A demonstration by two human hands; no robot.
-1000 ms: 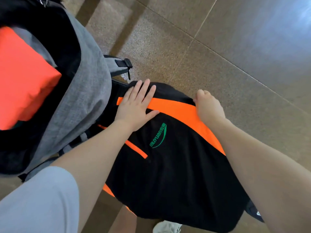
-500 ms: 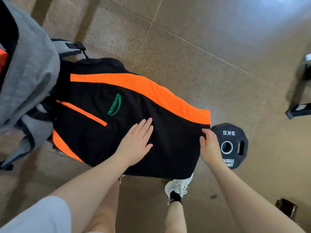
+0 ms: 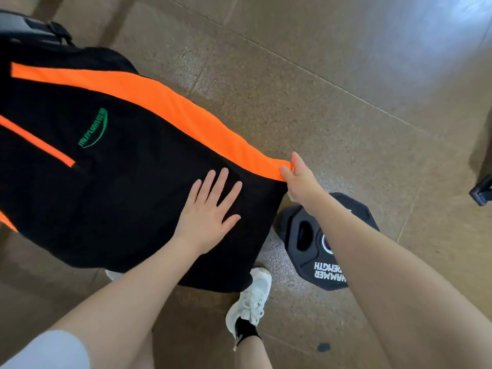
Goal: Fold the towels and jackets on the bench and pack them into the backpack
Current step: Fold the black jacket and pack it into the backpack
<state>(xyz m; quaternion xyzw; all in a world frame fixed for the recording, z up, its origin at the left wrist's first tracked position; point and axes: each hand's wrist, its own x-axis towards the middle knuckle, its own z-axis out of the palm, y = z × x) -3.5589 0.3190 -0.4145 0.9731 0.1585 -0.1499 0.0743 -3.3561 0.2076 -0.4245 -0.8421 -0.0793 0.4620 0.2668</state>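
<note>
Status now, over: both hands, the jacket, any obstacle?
Left hand flat on black-and-orange jacket. Right hand pinches its orange corner. Weight plate on floor beside the corner, not touching.

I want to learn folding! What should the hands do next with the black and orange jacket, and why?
Probably fold the right end over toward the middle. The left hand lies flat on the jacket, pinning it, while the right hand pinches the corner by the orange stripe. The jacket is spread out long, likely too big for the backpack, so that held corner seems ready to lift across.
</note>
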